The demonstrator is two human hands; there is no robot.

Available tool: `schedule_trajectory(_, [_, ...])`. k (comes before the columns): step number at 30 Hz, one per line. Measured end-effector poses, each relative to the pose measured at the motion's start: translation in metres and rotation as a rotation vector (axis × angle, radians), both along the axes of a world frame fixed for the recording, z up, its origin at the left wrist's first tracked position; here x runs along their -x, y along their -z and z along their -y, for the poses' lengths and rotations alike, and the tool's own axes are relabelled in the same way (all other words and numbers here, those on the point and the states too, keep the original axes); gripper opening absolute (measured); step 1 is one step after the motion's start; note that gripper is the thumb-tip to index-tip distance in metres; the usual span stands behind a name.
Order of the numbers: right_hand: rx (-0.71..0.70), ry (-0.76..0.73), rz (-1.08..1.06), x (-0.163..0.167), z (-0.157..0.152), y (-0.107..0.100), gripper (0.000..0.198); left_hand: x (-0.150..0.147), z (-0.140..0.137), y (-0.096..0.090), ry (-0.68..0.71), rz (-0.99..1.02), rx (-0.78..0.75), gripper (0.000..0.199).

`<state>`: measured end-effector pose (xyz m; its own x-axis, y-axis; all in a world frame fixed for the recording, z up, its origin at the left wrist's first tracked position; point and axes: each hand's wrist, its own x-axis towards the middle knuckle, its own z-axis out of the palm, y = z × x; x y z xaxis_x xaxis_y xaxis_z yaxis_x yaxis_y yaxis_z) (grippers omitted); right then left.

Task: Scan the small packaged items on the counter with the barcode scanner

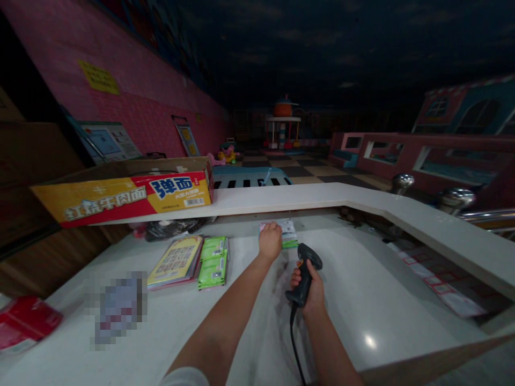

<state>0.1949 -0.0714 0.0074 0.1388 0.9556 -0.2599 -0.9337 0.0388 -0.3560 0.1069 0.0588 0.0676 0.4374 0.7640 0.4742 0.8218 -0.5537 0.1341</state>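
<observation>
My right hand (312,287) is wrapped round the handle of a dark barcode scanner (309,257), its head pointing up and its cable (296,348) running down towards me. Farther forward, my left hand (271,241) is closed, knuckles up, over the left part of some flat whitish packets (288,228) with green edges. Its fingertips are hidden, so whether they pinch a packet does not show. Left of that arm lie green packets with barcodes (213,262). Against them rests a small stack of booklets with a yellow cover (177,260).
A raised white ledge (277,197) borders the counter (362,284) at the back and right. On it stands a red and yellow carton (132,195). A red package (28,321) lies at far left. Printed sheets (438,279) lie under the right ledge. Chrome knobs (456,198) stand beyond.
</observation>
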Motion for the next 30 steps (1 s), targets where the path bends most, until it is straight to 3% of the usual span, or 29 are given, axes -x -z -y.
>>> schedule_trajectory(4, [0.0,-0.009,-0.027,-0.001,0.0,-0.001,0.029,0.01,-0.002,-0.009,-0.082,0.27,0.112,0.021])
schedule_trajectory(8, [-0.01,-0.019,-0.032,-0.002,0.001,0.0,0.029,0.032,0.003,-0.01,0.068,0.747,0.165,0.013])
schedule_trajectory(11, [-0.022,-0.027,-0.032,-0.003,0.002,0.0,0.031,0.058,0.021,0.007,0.216,1.023,0.19,0.018])
schedule_trajectory(14, [-0.029,-0.038,-0.021,-0.004,0.003,0.001,0.031,0.084,0.048,0.037,0.251,1.205,0.269,0.025])
schedule_trajectory(19, [-0.038,-0.055,0.015,-0.004,0.004,0.002,0.03,0.103,0.075,0.068,0.187,1.325,0.365,0.027])
schedule_trajectory(25, [-0.03,-0.095,0.071,-0.003,0.008,0.001,0.027,0.101,0.071,0.071,0.157,1.328,0.389,0.024])
schedule_trajectory(30, [0.13,-0.158,0.225,0.003,0.01,-0.015,0.021,0.104,0.061,0.08,0.078,1.385,0.431,0.032])
